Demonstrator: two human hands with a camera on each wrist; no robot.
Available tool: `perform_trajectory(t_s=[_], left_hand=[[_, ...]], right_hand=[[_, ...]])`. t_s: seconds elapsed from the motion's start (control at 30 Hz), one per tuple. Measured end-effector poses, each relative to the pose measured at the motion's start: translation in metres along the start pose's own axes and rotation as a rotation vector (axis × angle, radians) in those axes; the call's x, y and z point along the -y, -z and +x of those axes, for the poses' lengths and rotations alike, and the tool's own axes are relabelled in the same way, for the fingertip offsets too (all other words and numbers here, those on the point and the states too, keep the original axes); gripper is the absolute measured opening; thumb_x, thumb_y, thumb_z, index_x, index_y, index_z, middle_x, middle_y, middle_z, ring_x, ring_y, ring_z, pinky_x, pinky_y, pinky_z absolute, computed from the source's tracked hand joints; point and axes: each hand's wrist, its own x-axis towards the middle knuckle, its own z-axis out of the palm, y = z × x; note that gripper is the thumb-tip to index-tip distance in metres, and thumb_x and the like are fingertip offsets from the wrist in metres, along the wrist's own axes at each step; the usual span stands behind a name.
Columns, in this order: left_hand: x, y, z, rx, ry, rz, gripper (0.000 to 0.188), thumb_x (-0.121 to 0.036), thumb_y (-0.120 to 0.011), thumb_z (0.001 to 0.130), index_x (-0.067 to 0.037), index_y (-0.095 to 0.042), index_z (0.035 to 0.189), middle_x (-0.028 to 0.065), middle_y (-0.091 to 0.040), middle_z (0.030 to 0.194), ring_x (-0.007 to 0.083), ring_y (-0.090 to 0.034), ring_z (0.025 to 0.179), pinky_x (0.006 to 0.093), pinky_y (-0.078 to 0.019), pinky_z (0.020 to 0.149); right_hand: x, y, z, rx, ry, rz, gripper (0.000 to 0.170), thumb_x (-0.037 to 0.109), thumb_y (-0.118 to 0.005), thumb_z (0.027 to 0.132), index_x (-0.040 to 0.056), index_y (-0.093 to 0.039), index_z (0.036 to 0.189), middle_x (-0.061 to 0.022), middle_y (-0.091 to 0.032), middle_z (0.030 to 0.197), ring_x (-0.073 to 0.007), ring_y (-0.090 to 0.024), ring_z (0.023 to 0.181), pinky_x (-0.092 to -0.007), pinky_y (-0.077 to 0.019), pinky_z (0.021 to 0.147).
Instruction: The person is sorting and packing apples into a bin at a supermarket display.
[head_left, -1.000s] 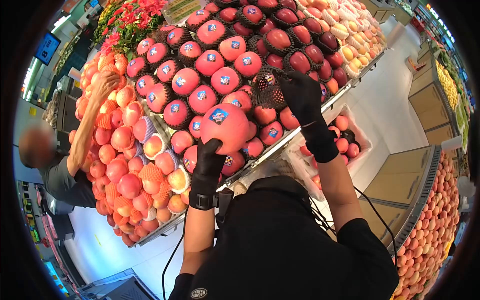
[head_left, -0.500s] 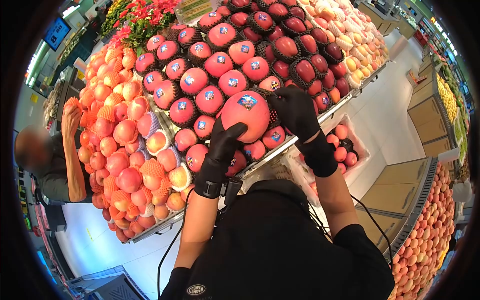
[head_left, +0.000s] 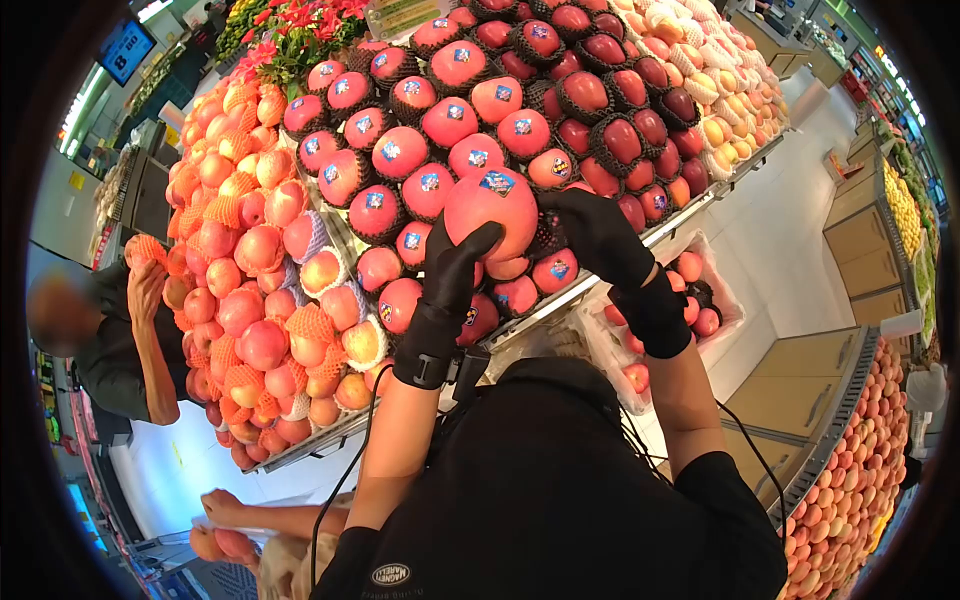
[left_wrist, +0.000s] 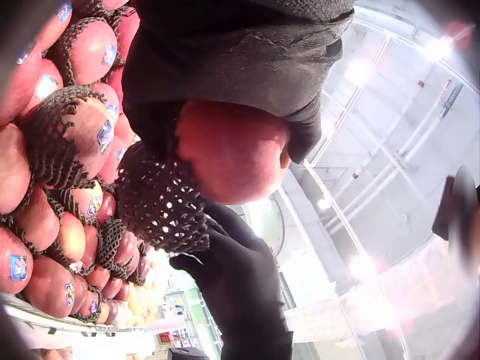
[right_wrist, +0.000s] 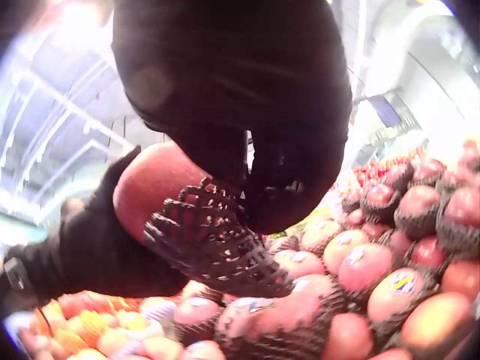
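Note:
My black-gloved left hand [head_left: 450, 275] grips a large red apple [head_left: 492, 212] with a blue diamond sticker facing up, above the display of apples. At the apple's right side my right hand [head_left: 600, 238], also gloved in black, pinches the edge of a black foam net sleeve [right_wrist: 217, 240]. In the right wrist view the open mesh covers part of the apple's underside, while its other end hangs loose. The left wrist view shows the net [left_wrist: 161, 199] against the apple, with the right hand's fingers at its far end.
Red apples in black nets [head_left: 400, 150] fill the sloping stand ahead. Orange-netted apples [head_left: 240, 310] lie to the left, where a person's hand [head_left: 147, 285] holds one. A crate [head_left: 735, 300] of apples sits below right. Another person's arm [head_left: 290, 518] enters at lower left near two fruits.
My right hand has brought the net down and left to the apple; the left hand has moved it slightly right and up. The person at left has drawn back; another arm has appeared.

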Motion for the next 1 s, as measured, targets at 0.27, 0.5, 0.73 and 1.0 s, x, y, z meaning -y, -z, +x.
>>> perform_trajectory(t_s=[0.27, 0.5, 0.73, 1.0], left_hand=[[-0.013, -0.006, -0.005, 0.15, -0.145, 0.142, 0.073, -0.021, -0.08, 0.07, -0.001, -0.046, 0.131, 0.0124, -0.056, 0.123, 0.0223, -0.057, 0.112, 0.0378, -0.0484, 0.095], [-0.021, -0.011, 0.005, 0.295, -0.251, 0.249, 0.064, -0.016, -0.076, 0.075, -0.001, -0.048, 0.13, 0.0114, -0.057, 0.122, 0.0196, -0.056, 0.113, 0.0369, -0.0489, 0.093], [-0.011, -0.017, 0.019, -0.049, -0.298, 0.341, 0.02, 0.003, -0.062, 0.087, 0.001, -0.064, 0.107, 0.0044, -0.067, 0.095, 0.0109, -0.063, 0.087, 0.0241, -0.0519, 0.076], [-0.007, -0.022, 0.02, 0.228, -0.335, 0.652, 0.042, 0.003, -0.063, 0.082, -0.003, -0.06, 0.123, 0.0109, -0.06, 0.119, 0.0143, -0.063, 0.098, 0.0266, -0.0526, 0.073]], right_hand=[[0.026, -0.004, 0.002, 0.17, -0.389, 0.545, 0.081, 0.02, -0.085, 0.066, 0.0008, -0.044, 0.134, -0.0104, -0.055, 0.122, -0.0188, -0.054, 0.113, -0.0373, -0.0458, 0.096], [0.045, -0.006, 0.0, -0.028, -0.328, 0.511, 0.081, 0.016, -0.081, 0.066, 0.0008, -0.042, 0.135, -0.0114, -0.054, 0.126, -0.0191, -0.053, 0.114, -0.0371, -0.0461, 0.096], [0.003, -0.013, -0.021, -0.352, -0.515, 1.268, 0.054, 0.018, -0.062, 0.082, -0.0008, -0.046, 0.13, -0.0085, -0.055, 0.123, -0.0195, -0.055, 0.113, -0.0351, -0.0425, 0.099], [-0.012, -0.008, -0.02, -0.38, -0.513, 0.866, 0.061, 0.018, -0.073, 0.075, 0.0003, -0.047, 0.128, -0.0108, -0.055, 0.119, -0.0204, -0.055, 0.11, -0.0359, -0.0462, 0.094]])
